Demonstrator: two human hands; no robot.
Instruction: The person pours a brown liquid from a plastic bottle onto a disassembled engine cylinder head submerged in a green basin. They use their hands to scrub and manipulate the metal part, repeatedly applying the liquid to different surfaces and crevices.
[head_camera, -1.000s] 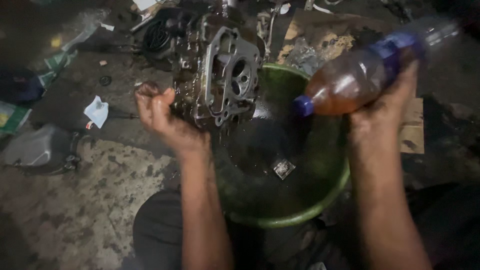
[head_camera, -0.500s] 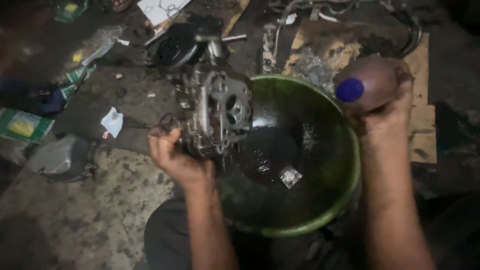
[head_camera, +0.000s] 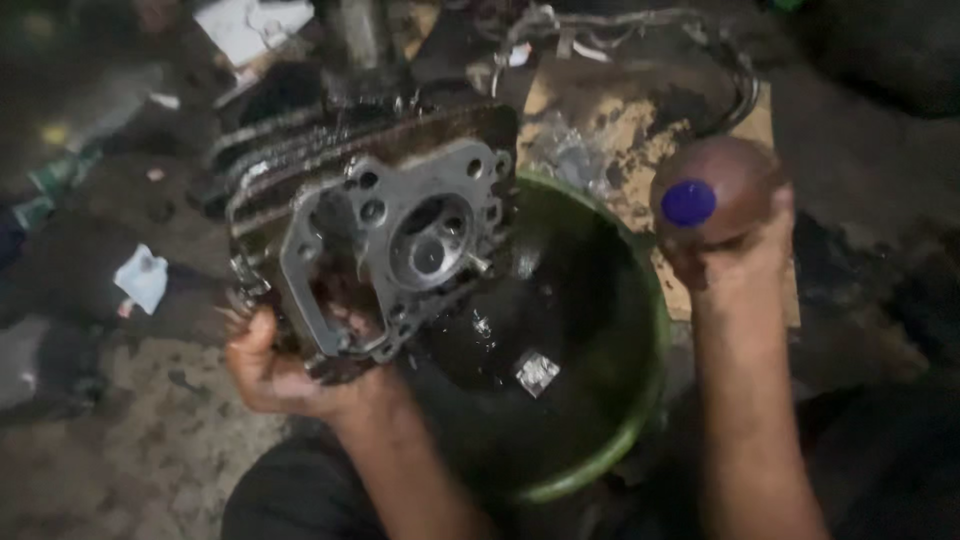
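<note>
The left hand (head_camera: 275, 370) gripped the engine part (head_camera: 385, 240) from below, tilted over the green basin (head_camera: 640, 400); the right hand (head_camera: 735, 245), just right, clutched a bottle (head_camera: 715, 185), cap toward the camera.

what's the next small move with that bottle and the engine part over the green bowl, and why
Probably tip the brown plastic bottle with the blue cap toward the grey finned metal engine part. The right hand holds the bottle raised beside the round green plastic basin, its cap toward the camera, while the left hand holds the oily part over the basin's edge, where dark liquid would catch runoff.
</note>
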